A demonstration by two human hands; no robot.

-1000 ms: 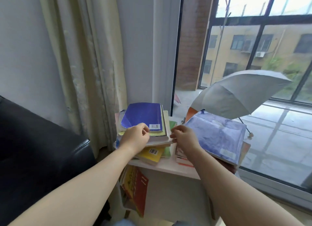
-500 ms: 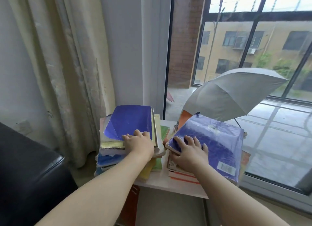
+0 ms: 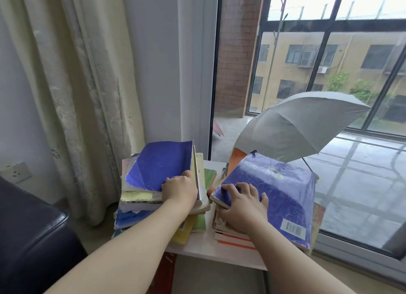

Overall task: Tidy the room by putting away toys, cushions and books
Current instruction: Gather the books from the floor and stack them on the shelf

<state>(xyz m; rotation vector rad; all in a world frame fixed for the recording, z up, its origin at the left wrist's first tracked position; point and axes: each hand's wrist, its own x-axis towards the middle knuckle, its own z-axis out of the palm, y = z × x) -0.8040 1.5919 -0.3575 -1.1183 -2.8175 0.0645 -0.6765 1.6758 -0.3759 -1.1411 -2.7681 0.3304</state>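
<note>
Two stacks of books stand on a small white table (image 3: 204,248) by the window. The left stack (image 3: 136,208) is topped by a worn dark blue book (image 3: 158,164). My left hand (image 3: 181,189) rests on that book's near right corner, fingers curled over the stack's edge. The right stack (image 3: 230,234) carries a large blue-purple book (image 3: 279,195) with a barcode at its near corner. My right hand (image 3: 242,206) lies flat on this book's near left corner, fingers spread, thumb at the edge.
A cream curtain (image 3: 72,85) hangs left of the table, and a dark leather sofa arm (image 3: 28,238) fills the lower left. An open grey umbrella (image 3: 301,122) stands outside the window glass. A red book (image 3: 167,269) sits below the tabletop. A wall socket (image 3: 16,173) is at left.
Both hands went from pinching the stacks' edges to lying on top of the two blue books. The view has moved closer and tilted down.
</note>
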